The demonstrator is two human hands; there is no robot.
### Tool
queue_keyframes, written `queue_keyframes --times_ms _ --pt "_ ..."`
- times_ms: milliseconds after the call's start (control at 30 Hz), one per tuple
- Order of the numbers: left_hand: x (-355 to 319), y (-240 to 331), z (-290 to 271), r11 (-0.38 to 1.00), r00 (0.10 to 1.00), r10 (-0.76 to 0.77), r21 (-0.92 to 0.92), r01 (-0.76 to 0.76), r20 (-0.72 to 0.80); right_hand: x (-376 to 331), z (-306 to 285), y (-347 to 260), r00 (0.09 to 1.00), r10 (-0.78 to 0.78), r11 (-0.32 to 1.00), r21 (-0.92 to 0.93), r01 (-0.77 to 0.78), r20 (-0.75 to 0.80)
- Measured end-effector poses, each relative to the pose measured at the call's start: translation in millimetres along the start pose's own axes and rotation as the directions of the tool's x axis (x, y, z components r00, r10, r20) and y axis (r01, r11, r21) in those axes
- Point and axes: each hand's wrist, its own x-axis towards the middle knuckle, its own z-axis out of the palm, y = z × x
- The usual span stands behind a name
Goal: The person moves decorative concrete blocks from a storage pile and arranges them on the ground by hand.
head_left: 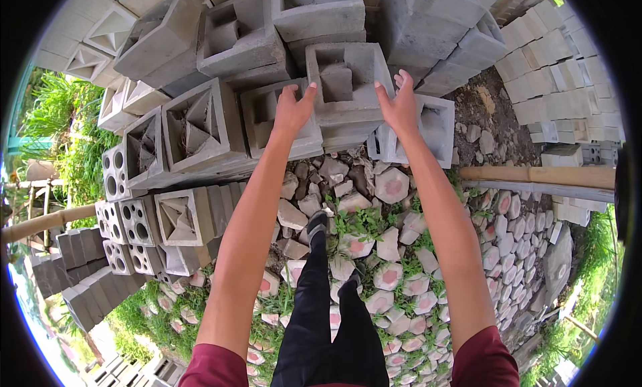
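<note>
Head view: grey concrete vent block (344, 86), square with a recessed inner pattern, sits on top of the block pile (200, 119), near its front edge. Left hand (292, 109) presses flat on the block's left side, right hand (399, 106) on its right side; each grip spread, fingers pointing up, block clamped between the palms. Both arms reach out straight. Below them, broken paver rubble (391, 186) with grass, the person's dark trousers and shoe (316, 223). Right: bamboo pole (535, 176), stacked pale bricks (562, 79).
</note>
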Motion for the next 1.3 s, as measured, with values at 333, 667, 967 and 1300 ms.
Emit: queue_keyframes --times_ms 333,667,967,1300 --pt "38.4 3.9 51.8 0.981 0.983 -0.137 -0.118 0.151 0.123 72.8 31.0 49.1 0.876 0.378 0.875 -0.426 -0.232 0.300" --pt "29.8 0.8 34.2 0.904 0.973 -0.110 -0.386 0.182 0.201 45.9 22.4 8.2 0.920 0.289 0.884 -0.444 -0.149 0.266" --pt "-73.0 18.0 -32.0 0.942 0.941 -0.063 -0.292 0.166 0.332 -78.3 -22.9 -52.5 0.904 0.402 0.897 -0.261 -0.356 0.146" --pt "-243.0 6.9 -19.6 0.973 0.860 0.042 -0.215 0.080 0.509 -298.0 -104.1 -13.2 0.795 0.604 0.687 0.466 -0.557 0.060"
